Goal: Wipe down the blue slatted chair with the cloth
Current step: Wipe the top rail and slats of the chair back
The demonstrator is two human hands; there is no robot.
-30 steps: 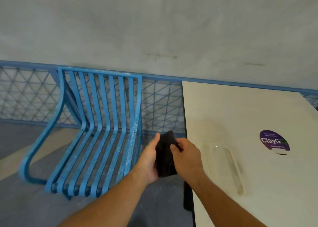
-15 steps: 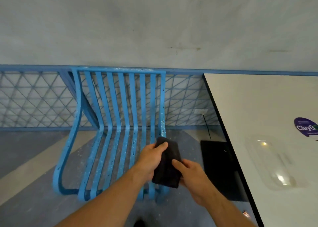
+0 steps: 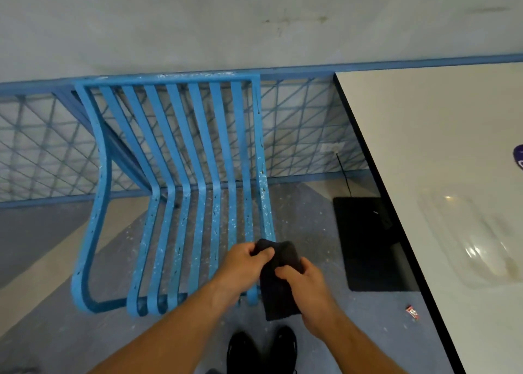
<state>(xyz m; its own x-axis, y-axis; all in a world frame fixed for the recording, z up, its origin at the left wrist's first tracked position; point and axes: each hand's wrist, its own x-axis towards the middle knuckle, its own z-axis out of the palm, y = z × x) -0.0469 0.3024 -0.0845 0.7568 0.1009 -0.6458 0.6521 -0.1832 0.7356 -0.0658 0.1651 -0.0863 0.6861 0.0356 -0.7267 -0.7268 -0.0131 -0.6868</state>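
Head view, both hands in front of me, low centre.

- Cloth (image 3: 278, 300): dark, held in the air between both hands, just in front of the seat's right front corner. I cannot tell whether it touches the seat. Half a second ago it lay flat and oblong; now its top is bunched and the lower part hangs loose below the hands.
- Left hand (image 3: 243, 266): fingers (image 3: 264, 253) curled tight over the cloth's upper left corner. Earlier they lay nearly straight along its top edge.
- Right hand (image 3: 308, 286): thumb and fingertips (image 3: 285, 271) pinch the cloth's right side about midway down. Before, this hand held it nearer the lower edge.
- Blue slatted chair (image 3: 169, 78): stands on the floor with its back to the blue lattice railing (image 3: 34, 152), its paint flecked with pale spots. I now see the seat more from above than before. The chair itself looks unmoved.
- View has tipped downward since the last frame: a pair of dark shoes (image 3: 261, 351) has come in at the bottom edge, below the forearms.
- White table (image 3: 438, 147) at right, well apart from the chair. The purple sticker (image 3: 519, 158) on it has slid almost out of view at the right edge. A clear plastic lid or tray (image 3: 467, 240) still lies on the tabletop.
- Black mat (image 3: 365, 243) on the floor between chair and table, and a small red wrapper (image 3: 412, 312) near the table edge.
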